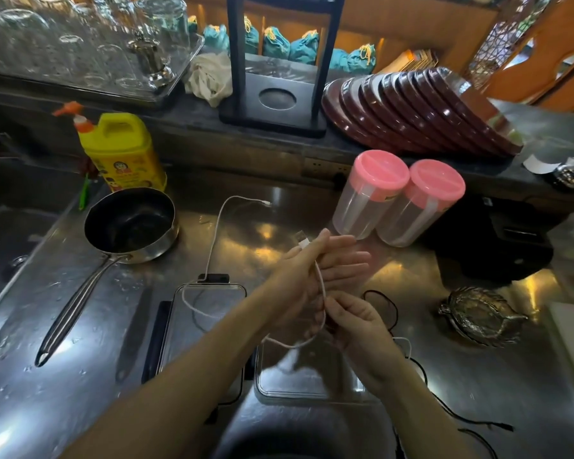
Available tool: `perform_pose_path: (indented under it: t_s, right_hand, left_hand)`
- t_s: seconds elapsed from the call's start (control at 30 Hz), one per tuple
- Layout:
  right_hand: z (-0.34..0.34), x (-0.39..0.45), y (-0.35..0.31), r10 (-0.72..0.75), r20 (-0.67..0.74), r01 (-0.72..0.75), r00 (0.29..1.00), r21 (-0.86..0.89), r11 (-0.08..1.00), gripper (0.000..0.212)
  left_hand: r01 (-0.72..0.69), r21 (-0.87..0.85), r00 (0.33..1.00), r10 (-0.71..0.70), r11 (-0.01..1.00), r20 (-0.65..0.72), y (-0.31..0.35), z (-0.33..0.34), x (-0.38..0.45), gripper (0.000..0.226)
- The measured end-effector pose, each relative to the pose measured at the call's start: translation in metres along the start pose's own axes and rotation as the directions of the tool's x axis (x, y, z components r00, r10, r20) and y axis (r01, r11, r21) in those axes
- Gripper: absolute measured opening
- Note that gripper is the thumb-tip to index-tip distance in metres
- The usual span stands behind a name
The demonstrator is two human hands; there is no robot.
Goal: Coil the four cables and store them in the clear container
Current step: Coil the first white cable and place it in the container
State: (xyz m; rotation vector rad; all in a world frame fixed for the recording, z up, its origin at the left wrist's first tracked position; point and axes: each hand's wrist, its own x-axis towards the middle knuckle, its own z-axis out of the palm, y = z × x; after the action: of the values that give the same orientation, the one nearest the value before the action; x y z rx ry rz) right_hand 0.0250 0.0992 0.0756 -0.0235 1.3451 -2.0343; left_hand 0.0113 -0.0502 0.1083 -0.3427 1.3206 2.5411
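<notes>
My left hand is held flat with fingers straight, and the USB plug of a white cable is pinned under its thumb. The cable loops around that palm and runs down to my right hand, which pinches it just below the left hand. The rest of the white cable trails left over the clear container and up to its far plug. A clear lid lies below my hands. Black cables lie on the steel counter to the right, partly hidden by my right arm.
A black saucepan with a long handle sits at left beside a yellow soap bottle. Two clear jars with pink lids stand behind my hands. A metal fish-shaped dish lies at right. Stacked brown plates lean on the back shelf.
</notes>
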Motion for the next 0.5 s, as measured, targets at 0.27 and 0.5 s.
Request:
perform_pose_path:
  t_s: [0.27, 0.5]
  right_hand:
    - [0.013, 0.0, 0.013, -0.029, -0.054, 0.03, 0.998, 0.019, 0.999, 0.02]
    - [0.011, -0.004, 0.03, 0.078, -0.028, -0.082, 0.997, -0.221, 0.972, 0.049]
  left_hand:
    - [-0.066, -0.119, 0.991, 0.051, 0.991, -0.124, 0.007, 0.007, -0.003, 0.056]
    - [-0.106, -0.291, 0.991, 0.075, 0.951, -0.112, 0.04, 0.012, -0.013, 0.039]
